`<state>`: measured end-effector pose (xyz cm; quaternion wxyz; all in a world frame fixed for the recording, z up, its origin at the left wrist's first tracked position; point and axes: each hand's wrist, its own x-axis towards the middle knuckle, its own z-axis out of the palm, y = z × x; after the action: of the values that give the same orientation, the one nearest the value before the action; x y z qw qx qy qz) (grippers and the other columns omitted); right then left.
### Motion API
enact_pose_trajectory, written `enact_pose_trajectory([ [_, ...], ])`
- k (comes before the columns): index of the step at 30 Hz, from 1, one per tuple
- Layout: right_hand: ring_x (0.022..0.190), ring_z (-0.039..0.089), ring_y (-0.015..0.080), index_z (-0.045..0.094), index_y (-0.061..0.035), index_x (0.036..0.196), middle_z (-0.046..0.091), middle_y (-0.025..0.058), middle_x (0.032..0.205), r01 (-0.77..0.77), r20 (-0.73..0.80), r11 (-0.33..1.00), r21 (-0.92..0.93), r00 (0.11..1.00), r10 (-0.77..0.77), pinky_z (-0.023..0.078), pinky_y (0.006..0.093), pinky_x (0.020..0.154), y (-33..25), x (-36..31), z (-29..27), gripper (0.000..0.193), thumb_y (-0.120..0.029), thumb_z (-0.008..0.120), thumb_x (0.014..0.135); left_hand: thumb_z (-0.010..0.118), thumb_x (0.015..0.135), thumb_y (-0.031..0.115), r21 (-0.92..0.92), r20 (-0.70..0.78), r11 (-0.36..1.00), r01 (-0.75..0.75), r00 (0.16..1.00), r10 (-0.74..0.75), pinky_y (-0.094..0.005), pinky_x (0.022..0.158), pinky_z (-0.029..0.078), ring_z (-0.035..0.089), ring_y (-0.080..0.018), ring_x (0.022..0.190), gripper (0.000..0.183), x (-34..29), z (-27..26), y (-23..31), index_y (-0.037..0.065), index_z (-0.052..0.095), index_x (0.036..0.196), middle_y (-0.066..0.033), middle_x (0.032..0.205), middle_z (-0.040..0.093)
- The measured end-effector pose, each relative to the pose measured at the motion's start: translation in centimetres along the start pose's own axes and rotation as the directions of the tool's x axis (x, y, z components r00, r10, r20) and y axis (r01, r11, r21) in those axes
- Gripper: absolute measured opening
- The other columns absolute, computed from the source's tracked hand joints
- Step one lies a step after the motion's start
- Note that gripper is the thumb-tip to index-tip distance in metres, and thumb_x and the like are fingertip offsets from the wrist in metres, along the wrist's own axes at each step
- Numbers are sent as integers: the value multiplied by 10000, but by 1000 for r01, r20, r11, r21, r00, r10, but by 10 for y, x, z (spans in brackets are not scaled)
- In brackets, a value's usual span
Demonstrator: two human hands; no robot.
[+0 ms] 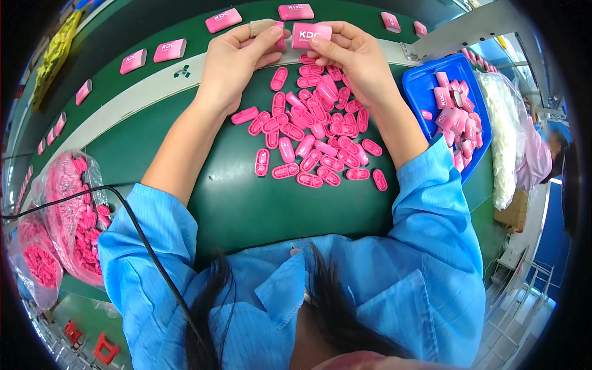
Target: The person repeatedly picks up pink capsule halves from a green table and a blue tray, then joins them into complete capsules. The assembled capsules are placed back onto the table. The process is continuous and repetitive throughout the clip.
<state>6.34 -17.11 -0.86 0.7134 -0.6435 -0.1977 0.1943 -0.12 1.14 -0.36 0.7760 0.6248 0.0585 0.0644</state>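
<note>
At the far side of the green worktable my left hand [229, 69] pinches a small pink end cap [280, 36] between thumb and fingers. A beige cover wraps one of its fingertips. Just to the right, my right hand [364, 65] grips a pink rounded case [306, 34] with white lettering, its thumb across the lower front. The cap and the case are close together, with a narrow gap between them. Below both hands, between my forearms, lies a loose heap of pink oval caps [300, 117], many with their hollow side up.
A blue tray [413, 83] of pink cases stands at right, beside a pale plastic bag [498, 142]. Clear bags of pink parts [68, 216] lie at left, where a black cable [139, 225] crosses. Beyond a pale rail [148, 81], spaced cases [169, 50] rest on a green belt.
</note>
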Motion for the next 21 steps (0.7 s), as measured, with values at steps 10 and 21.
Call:
enact_pose_trajectory([
  [10,871,646,191,508,39,1113,628,146,1026,8,0,996,88,1000,-8,527,260,809,4,-1,3,280,-57,603,867,617,853,68,106,107,988,-111,989,99,-239,775,528,640,-148,854,338,-2,2,-5,-89,550,1145,-135,1012,650],
  [21,847,651,175,549,67,1065,649,150,974,198,-33,957,-211,977,-210,542,268,782,-6,-12,14,264,11,635,822,570,826,74,744,276,415,-523,807,522,-395,558,502,613,-345,615,229,-17,11,6,-95,555,978,-209,762,623],
])
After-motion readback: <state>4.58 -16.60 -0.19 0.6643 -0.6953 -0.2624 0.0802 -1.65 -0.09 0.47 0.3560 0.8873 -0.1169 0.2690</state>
